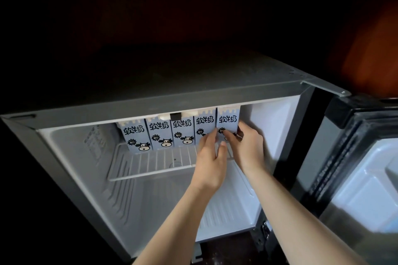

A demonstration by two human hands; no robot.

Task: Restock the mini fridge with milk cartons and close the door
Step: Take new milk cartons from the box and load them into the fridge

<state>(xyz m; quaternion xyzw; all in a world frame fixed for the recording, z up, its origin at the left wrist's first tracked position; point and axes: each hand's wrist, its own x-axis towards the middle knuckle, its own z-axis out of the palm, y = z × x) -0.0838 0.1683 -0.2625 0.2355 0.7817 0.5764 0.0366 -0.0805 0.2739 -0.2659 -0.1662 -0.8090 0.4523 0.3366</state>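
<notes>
Between the left grip (212, 157) and right grip (247, 146), both clasped on the fifth milk carton (228, 120), keep it upright, slide it flush against the row (160, 133) to their left on the wire shelf (150, 161), then release.

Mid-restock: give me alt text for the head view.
The left hand and right hand hold the rightmost carton, last of five in a row on the wire shelf of the fridge. The door stands open at right; the surroundings are dark.

Both forearms reach forward; left hand (210, 158) pinches carton (228, 120), fingers straight; right hand (247, 148) fingers curled round its side
</notes>
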